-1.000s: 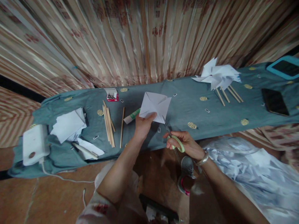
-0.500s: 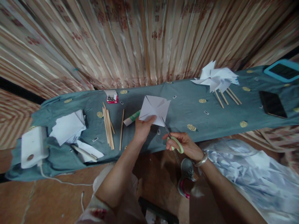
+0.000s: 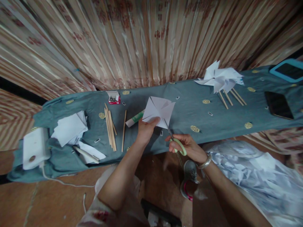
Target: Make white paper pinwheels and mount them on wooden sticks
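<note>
White paper square [image 3: 161,108]: held up just beyond the left hand [image 3: 146,128], over the bench [image 3: 187,110], with lines running in from its corners toward the middle.
Left hand: closed in a pinch on the square's near edge, thumb laid on top; the fingers beneath are hidden.
Right hand [image 3: 188,147]: curled round the scissors [image 3: 170,131], to the right of the left hand and closer to the body.
Scissors: pale green handles in the right hand, blades pointing away to the left, reaching the square's near right part; the gap between the blades is too small to judge.
Bracelet [image 3: 206,161]: around the right wrist.
Green and white tube [image 3: 134,119]: lying just left of the left hand, one end hidden by the square.
Wooden sticks [image 3: 110,132]: a loose bunch left of the left hand; a single stick [image 3: 124,130] lies between.
Red box [image 3: 114,100]: open, small metal pieces inside, beyond the bunch as seen from the left hand.
Paper pile [image 3: 70,126]: well to the left of the left hand.
White device [image 3: 35,149]: farther left again, with a cable [image 3: 66,184] hanging off the bench.
Pinwheels [image 3: 219,78]: heaped on their sticks, beyond the right hand and to its right.
Dark phone [image 3: 278,105]: well right of the right hand.
</note>
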`<state>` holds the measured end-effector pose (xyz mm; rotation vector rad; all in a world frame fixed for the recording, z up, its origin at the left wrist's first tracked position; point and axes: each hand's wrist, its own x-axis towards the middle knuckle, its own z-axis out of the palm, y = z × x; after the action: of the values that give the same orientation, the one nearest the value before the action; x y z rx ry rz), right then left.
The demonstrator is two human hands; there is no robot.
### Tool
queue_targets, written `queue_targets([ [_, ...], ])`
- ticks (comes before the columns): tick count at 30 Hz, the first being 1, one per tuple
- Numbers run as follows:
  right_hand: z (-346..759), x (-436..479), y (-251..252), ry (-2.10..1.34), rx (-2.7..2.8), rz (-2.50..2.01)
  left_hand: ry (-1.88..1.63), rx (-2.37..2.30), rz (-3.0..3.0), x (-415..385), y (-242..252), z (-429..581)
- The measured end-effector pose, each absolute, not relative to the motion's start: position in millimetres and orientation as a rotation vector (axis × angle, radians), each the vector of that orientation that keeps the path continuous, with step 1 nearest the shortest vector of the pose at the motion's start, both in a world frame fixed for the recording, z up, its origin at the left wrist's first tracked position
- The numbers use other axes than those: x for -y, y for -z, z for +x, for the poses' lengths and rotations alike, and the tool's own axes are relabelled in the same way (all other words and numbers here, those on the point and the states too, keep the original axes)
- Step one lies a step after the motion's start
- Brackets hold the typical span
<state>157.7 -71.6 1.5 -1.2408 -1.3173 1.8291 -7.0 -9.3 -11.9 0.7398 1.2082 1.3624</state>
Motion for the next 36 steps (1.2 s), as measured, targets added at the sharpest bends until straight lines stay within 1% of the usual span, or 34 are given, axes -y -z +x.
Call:
queue_targets([
  [7,156.3,72.2,-3.8,-1.789,1.303,-1.258,-1.375,-1.176,0.723,9.4,10.2,-6.7],
  [16,153.8,72.8,-1.3,-1.846,1.161,-1.265,-1.365,-1.182,0.731,8.4,12.1,-7.1],
  [36,154.8,72.4,-1.1,-1.813,1.176,-1.275,-1.351,-1.152,0.772,12.2,11.5,-4.9],
])
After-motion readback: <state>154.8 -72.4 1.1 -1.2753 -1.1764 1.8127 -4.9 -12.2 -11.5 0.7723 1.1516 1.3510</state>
